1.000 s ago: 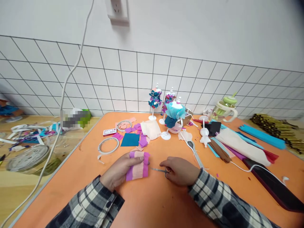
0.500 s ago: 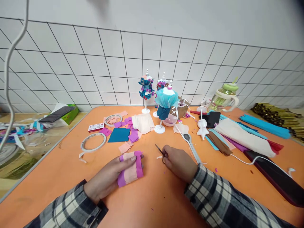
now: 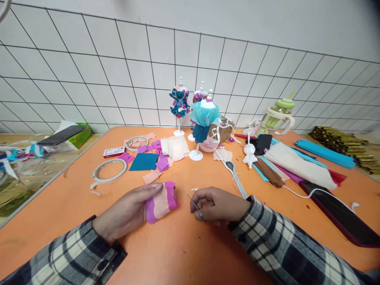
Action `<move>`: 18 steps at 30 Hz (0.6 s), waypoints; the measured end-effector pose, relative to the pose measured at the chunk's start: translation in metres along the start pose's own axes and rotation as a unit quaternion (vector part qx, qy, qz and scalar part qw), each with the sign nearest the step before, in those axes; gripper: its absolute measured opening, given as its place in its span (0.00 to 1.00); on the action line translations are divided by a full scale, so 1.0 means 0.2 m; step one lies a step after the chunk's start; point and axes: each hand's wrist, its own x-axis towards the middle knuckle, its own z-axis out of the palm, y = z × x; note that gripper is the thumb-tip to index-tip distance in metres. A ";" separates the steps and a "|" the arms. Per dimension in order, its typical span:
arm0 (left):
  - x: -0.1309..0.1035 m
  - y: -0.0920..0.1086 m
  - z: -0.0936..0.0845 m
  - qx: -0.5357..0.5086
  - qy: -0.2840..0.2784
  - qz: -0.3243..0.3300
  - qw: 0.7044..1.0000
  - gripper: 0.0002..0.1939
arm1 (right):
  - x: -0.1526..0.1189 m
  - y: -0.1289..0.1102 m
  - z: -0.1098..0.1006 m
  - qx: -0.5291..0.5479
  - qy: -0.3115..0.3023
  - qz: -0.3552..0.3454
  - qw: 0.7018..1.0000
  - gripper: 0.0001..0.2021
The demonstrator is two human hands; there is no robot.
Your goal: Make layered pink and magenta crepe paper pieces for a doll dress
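Note:
My left hand [image 3: 132, 206] grips a piece of crepe paper [image 3: 162, 204], pale pink in the middle with purple strips along its edges. The thumb lies on top and the fingers are partly hidden beneath it. To the right, my right hand [image 3: 212, 204] is closed on small scissors [image 3: 193, 202]. Their thin pointed tip angles up and left toward the paper, with a gap between them; the handles are mostly hidden by my fingers. A tiny pale scrap [image 3: 195, 189] lies just beyond my right hand.
Behind stand dress-form stands, the nearest with a turquoise paper dress [image 3: 204, 116]. Tape rolls [image 3: 125, 171], a blue paper square [image 3: 144, 162] and purple scraps lie left. Larger scissors [image 3: 237, 180], a white dress form [image 3: 250, 154], folded paper [image 3: 301, 164] and a dark phone-like case [image 3: 341, 217] lie right.
My right hand has turned and moved slightly left and nearer me, with the scissors now partly tucked behind its fingers. My left hand still holds the paper. The view has shifted slightly.

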 end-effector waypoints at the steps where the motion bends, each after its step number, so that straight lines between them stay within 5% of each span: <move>1: 0.00 0.00 0.00 0.025 0.000 0.000 1.000 0.17 | -0.01 0.00 -0.01 0.007 -0.021 0.000 1.000 0.15; 6: 0.00 -0.03 0.01 0.121 -0.044 0.002 0.992 0.16 | -0.01 0.03 -0.01 -0.017 -0.111 -0.005 0.994 0.15; 18: -0.01 -0.02 0.03 0.209 -0.054 0.001 0.976 0.20 | 0.00 0.05 0.02 0.002 -0.160 -0.046 0.986 0.22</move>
